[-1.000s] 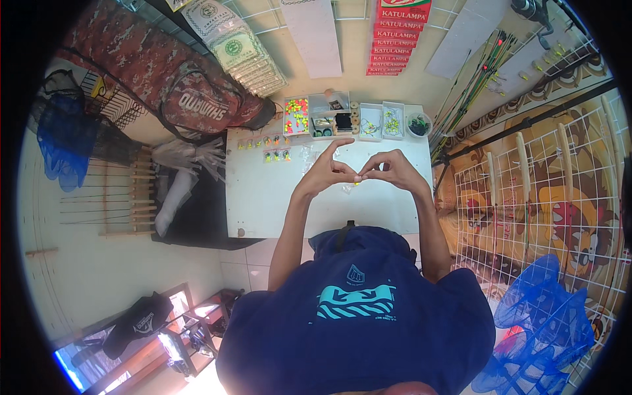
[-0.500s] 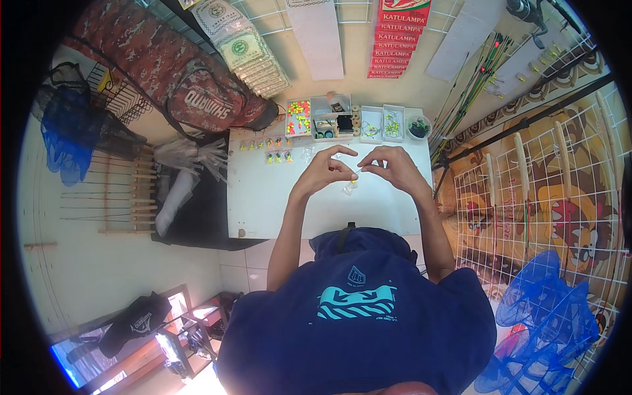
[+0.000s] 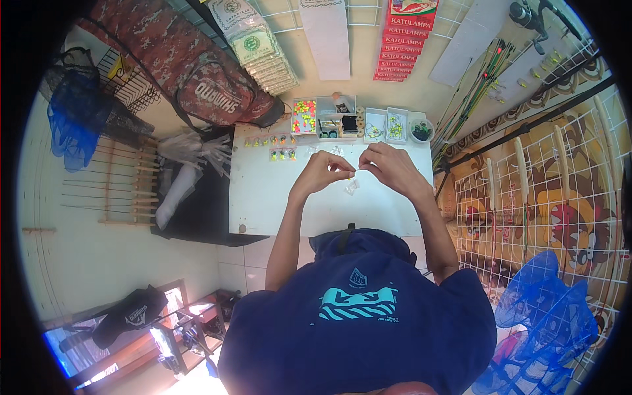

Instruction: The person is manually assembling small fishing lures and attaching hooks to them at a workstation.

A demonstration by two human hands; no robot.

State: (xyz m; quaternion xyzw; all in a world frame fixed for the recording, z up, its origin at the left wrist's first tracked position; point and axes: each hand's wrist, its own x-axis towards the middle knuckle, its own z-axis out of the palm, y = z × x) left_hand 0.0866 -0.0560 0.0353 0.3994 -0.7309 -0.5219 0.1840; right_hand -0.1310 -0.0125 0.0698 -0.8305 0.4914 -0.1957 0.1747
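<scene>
Above the middle of the white table (image 3: 283, 210), my left hand (image 3: 324, 174) is closed in a pinch, a small yellow piece (image 3: 350, 177) just showing at its fingertips. Facing it, fingertips close to the left ones, my right hand (image 3: 392, 168) pinches too; what it holds is too small or thin to make out. Under the fingertips lies a small clear plastic bag (image 3: 353, 187). Left of my hands, small clear packets (image 3: 283, 155) with yellow and dark pieces are laid in rows. More clear packets (image 3: 329, 150) lie just beyond my left hand.
Along the table's back stand a tray of red and yellow pieces (image 3: 304, 117), a compartment box (image 3: 337, 131) with a bottle (image 3: 341, 103), white boxes of green pieces (image 3: 396, 126) and a round tub (image 3: 421, 130). A camouflage bag (image 3: 214, 92) leans at left; a wire rack (image 3: 526, 197) stands right.
Both hands remain pinched together at nearly the same spot. My right fingers have curled in more and dipped slightly. The yellow piece shows less. The whole view has shifted a little.
</scene>
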